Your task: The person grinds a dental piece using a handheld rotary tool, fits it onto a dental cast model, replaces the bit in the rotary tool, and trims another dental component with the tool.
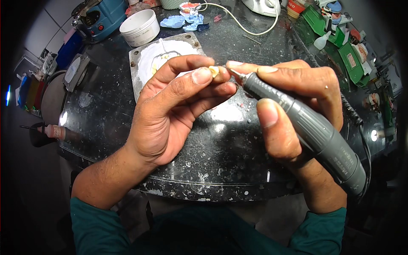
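Between the thumb and fingertips of my left hand (170, 102) is a small yellowish dental crown (214, 71), tooth-like in shape. My right hand (297, 93) grips a dark grey rotary handpiece (310, 125), its body slanting down to the lower right. The handpiece's thin tip (235, 72) points left at the crown, close to my left fingertips; whether it touches is too fine to tell. A black coiled cord (352, 112) runs beside the handpiece. Behind my left hand lies a metal flask half (138, 55) filled with white plaster, partly hidden by the fingers.
The dark speckled table (204, 170) curves in front of me. At the back stand a white tub (139, 28), blue moulding pieces (182, 21), a dental model (190, 8) and a pale cable (255, 33). Green trays (352, 59) with models line the right; a blue machine (100, 19) sits back left.
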A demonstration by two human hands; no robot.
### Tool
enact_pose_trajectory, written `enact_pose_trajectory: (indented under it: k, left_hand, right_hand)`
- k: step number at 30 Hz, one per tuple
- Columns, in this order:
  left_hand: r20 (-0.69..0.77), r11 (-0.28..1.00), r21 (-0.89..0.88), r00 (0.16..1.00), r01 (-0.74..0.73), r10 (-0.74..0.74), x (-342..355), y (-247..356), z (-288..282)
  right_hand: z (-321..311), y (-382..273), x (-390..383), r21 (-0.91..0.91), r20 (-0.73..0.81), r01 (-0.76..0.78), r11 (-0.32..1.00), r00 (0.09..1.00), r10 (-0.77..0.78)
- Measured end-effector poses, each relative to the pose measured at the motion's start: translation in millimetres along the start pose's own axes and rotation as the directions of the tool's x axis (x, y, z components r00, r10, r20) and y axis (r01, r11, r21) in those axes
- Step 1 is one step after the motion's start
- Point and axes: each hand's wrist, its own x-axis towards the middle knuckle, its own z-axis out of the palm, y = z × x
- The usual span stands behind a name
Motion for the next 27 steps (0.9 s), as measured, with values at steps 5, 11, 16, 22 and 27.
enact_pose_trajectory:
  k: [5, 11, 16, 22, 27]
  left_hand:
    - [0.076, 0.845, 0.526, 0.995, -0.099, 0.069, -3, -6, 5]
    - [0.383, 0.032, 0.923, 0.923, -0.384, 0.04, -2, -16, 2]
    - [0.349, 0.014, 0.934, 0.924, -0.356, 0.159, -2, -16, 5]
    - [0.036, 0.159, 0.981, 0.917, -0.108, 0.398, 12, 30, 13]
    - [0.252, -0.399, 0.912, 0.898, -0.096, 0.36, 22, 54, -13]
  right_hand:
    - [-3, 12, 4, -0.078, -0.121, 0.021, 0.997, 0.992, -0.031]
    - [-8, 48, 8, 0.002, -0.255, 0.035, 0.999, 0.966, -0.034]
    - [-13, 60, 9, 0.015, -0.248, 0.033, 0.999, 0.968, -0.028]
    - [-17, 56, 9, 0.236, -0.222, -0.045, 0.971, 0.97, 0.099]
    - [-23, 61, 11, 0.774, 0.002, -0.242, 0.585, 0.925, 0.38]
